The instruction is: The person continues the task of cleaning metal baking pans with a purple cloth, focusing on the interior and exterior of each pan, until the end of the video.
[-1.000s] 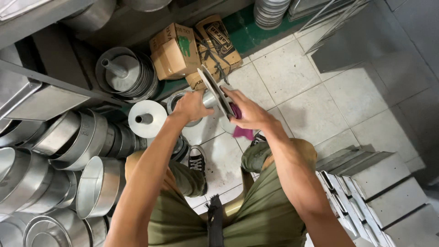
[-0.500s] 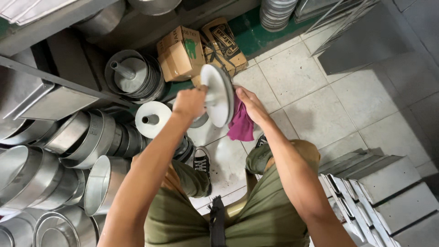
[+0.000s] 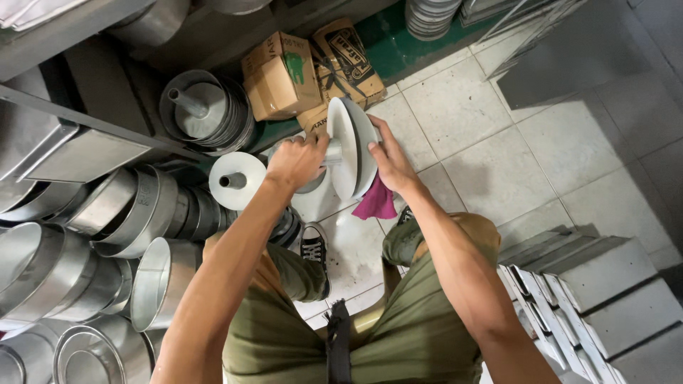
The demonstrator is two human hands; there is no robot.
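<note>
Disc point(image 3: 350, 146) now edge-on — cloth point(image 3: 376, 203) lower

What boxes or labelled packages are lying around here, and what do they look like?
Left cardboard box: against the wall beyond the hands, brown, squarish, with a green printed picture.
Right cardboard box: beside it, touching, brown, tilted, with dark print and straps.
No signs or screens are visible.

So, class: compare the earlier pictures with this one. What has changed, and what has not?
The metal disc has turned from slanted to nearly edge-on and upright. The left hand still grips its centre tube; the right hand still presses the pink cloth against it. Stacked tins and boxes stayed put.
</note>
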